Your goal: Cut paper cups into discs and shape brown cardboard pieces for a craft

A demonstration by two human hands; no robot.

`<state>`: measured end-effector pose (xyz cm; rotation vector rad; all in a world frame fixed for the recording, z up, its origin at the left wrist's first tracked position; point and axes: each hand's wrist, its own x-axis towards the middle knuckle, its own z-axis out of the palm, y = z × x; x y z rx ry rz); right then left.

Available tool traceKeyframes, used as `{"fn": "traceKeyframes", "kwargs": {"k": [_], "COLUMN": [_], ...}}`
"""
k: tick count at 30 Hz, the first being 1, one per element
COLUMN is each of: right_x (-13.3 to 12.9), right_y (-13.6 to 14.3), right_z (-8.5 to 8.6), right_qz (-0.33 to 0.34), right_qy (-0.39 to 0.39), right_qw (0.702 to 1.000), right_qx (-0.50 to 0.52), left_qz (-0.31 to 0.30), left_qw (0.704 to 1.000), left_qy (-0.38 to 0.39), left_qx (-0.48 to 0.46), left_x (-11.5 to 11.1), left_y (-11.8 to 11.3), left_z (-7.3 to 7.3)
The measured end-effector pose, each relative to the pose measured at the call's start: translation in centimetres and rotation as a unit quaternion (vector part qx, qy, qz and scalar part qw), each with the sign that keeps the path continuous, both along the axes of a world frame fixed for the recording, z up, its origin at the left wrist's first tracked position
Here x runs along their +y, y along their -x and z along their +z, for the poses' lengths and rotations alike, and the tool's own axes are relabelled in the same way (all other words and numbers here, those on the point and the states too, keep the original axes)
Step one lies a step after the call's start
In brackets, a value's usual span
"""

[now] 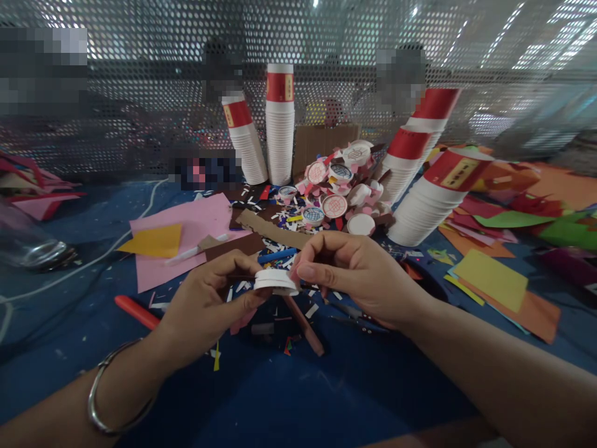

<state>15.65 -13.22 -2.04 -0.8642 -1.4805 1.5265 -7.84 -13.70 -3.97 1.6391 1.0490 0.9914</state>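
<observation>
A white disc (276,280) was held up.
Left fingers (245,303) pinched one edge; right fingers (316,272) pinched the other.

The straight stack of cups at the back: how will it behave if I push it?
The stack of cups would probably tip easily, being tall and narrow. It is likely light, because the cups look like paper.

perforated screen (308,31): 12 o'clock
pink sheet (209,213): 9 o'clock, mustard piece (158,241) over its left edge
clear container (43,252): 9 o'clock, farther out, blurred
red stick (137,312): 8 o'clock, partly hidden
yellow square (494,277): past 3 o'clock, atop an orange sheet (543,317)
</observation>
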Motion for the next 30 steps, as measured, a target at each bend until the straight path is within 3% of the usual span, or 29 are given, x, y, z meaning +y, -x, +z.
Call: {"fn": "traceKeyframes", "kwargs": {"k": [3, 30], "right_x": [-0.04, -0.28], "right_y": [0.05, 0.45], "right_z": [-0.03, -0.42], "right_qz": [-0.004, -0.002], "right_qy": [-0.007, -0.01], "right_qw": [1.0, 0.999], "right_qx": [-0.004, 0.042], "left_qz": [-0.021, -0.024], "left_qw": [0.999, 1.0], "left_qy": [0.03, 0.015], "left_qx": [-0.013, -0.013], "left_x": [-0.22, -0.35], "left_y": [-0.02, 0.08], "left_z": [0.0, -0.23]}}
